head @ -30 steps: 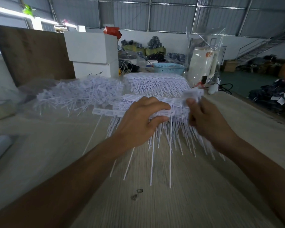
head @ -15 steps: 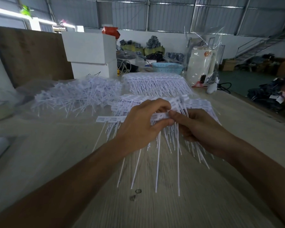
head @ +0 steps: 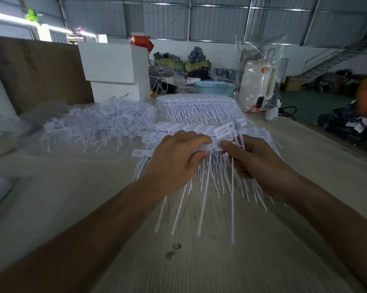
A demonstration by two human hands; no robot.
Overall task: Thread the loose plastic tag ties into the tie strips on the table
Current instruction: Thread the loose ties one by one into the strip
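A strip of white plastic tag ties is held just above the wooden table, its long tails hanging toward me. My left hand grips the strip from above, fingers curled over its heads. My right hand pinches a bunch of loose white ties at the strip's right end, their heads sticking up above my thumb. Under both hands lies a stack of threaded strips. A heap of loose ties lies at the left.
A second stack of threaded strips lies farther back. Behind it stand white boxes, a blue basket and a clear plastic bag. A brown board leans at the left. The table edge runs along the right.
My right hand came in from the right with loose ties and now meets my left hand at the strip's end. The strip's tails have swung slightly.
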